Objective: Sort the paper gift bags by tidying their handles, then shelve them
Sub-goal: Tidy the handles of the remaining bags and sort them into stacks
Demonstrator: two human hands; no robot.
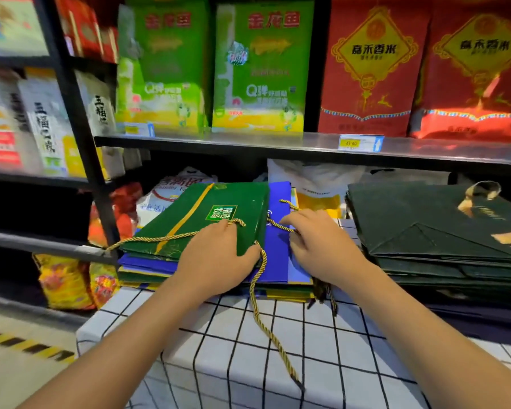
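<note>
A flat green paper gift bag [201, 214] lies on top of a stack of blue and green bags [148, 265] on a checked table. My left hand [216, 255] rests on the green bag's near end, fingers touching its gold cord handle [160, 239]. Another gold cord [266, 320] hangs down over the table front. My right hand [319, 246] lies on the blue bag [278, 246] beside it, fingers curled on a gold cord [281, 227] there. A second stack of dark green bags [425, 231] sits to the right.
The white table with a black grid [322, 349] stands before a black metal shelf rack [248, 141]. Green and red rice bags fill the shelf above; white and yellow sacks sit behind the stacks. Sacks stand on the lower left, by hazard tape on the floor [27, 346].
</note>
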